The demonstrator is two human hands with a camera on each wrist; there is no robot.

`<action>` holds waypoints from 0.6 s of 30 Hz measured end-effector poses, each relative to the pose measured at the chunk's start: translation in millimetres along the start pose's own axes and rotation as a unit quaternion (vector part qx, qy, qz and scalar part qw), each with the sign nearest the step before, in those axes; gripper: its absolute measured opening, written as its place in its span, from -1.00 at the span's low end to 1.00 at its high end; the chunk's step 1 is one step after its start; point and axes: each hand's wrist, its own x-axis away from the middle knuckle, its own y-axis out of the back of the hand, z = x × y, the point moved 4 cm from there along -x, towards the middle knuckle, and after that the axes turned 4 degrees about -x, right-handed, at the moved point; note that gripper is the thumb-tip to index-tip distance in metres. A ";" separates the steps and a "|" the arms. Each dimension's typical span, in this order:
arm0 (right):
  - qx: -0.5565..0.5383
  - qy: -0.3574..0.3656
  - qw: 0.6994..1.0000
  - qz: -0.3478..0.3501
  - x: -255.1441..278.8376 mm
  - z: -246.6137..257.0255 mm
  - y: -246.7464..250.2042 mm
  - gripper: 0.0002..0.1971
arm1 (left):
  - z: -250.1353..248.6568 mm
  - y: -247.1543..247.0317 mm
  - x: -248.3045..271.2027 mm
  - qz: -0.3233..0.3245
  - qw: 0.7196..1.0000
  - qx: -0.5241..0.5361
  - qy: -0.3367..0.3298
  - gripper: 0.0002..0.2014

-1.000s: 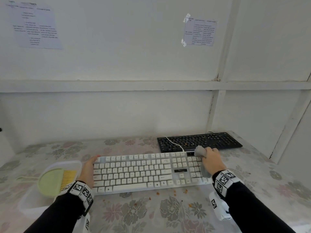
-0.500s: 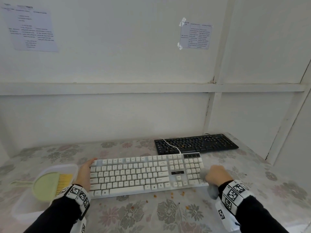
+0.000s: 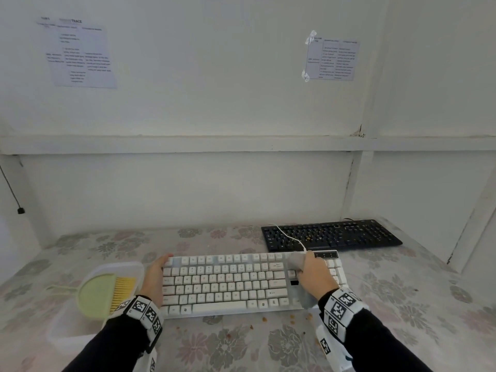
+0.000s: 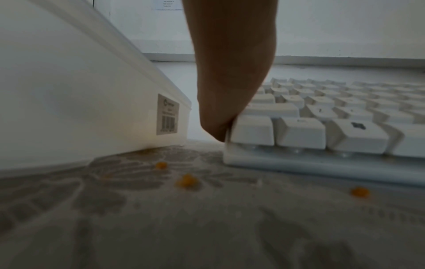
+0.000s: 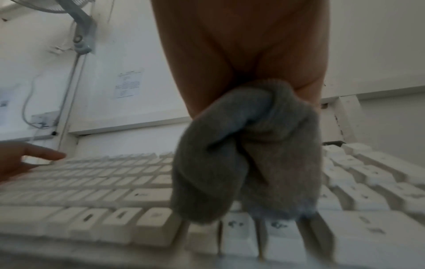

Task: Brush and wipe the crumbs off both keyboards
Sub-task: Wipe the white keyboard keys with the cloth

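Observation:
A white keyboard (image 3: 230,285) lies in the middle of the table, with orange crumbs (image 3: 292,316) on the cloth in front of it. My left hand (image 3: 155,277) rests against its left edge, fingers stretched along it; the left wrist view shows the palm (image 4: 230,63) touching the keyboard (image 4: 322,118). My right hand (image 3: 311,272) grips a bunched grey cloth (image 3: 295,260) pressed on the keys between the main block and the number pad. In the right wrist view the cloth (image 5: 241,154) hangs from my fist (image 5: 241,45). A black keyboard (image 3: 330,234) with crumbs on it lies behind.
A translucent tub (image 3: 118,264) stands just left of the white keyboard and holds a green dustpan (image 3: 94,294) and a yellow brush (image 3: 123,291). The white keyboard's cable (image 3: 290,237) runs over the black keyboard. Walls close the table at the back and right.
My right hand with the cloth swept from the number pad's top down to the keyboard's front right corner, then back up and further left. The left hand stayed at the left edge.

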 end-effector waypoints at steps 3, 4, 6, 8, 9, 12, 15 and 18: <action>0.040 -0.026 0.998 0.045 11.8 -10.4 -10.1 -0.56 | 0.3 1.5 -1.9 -0.001 1.000 0.009 -0.007 -0.65; 0.057 -0.031 0.996 0.058 15.9 -12.8 -12.5 -0.59 | 1.4 1.8 -4.2 0.001 1.000 0.016 -0.004 -0.64; 0.081 -0.038 0.993 0.077 22.6 -14.4 -13.1 -0.63 | 2.7 0.7 -6.7 0.008 1.000 0.022 -0.003 -0.66; 0.107 -0.048 0.988 0.105 27.0 -12.5 -9.8 -0.64 | 2.6 -0.5 -7.1 0.011 1.000 0.024 -0.005 -0.68; 0.110 -0.054 0.986 0.113 27.8 -10.2 -7.1 -0.65 | 2.2 -1.3 -7.5 0.011 1.000 0.022 -0.009 -0.69; 0.067 -0.047 0.992 0.099 23.7 2.3 1.0 -0.66 | 0.8 -2.9 -5.0 0.009 1.000 0.019 -0.018 -0.72; -0.034 0.024 0.999 0.014 11.2 22.3 1.5 -0.80 | 0.1 -3.1 -3.4 0.005 1.000 0.015 -0.027 -0.73; -0.020 0.066 0.997 -0.039 4.6 34.8 -5.4 -0.73 | -0.5 -3.4 -2.0 0.008 0.999 0.019 -0.029 -0.72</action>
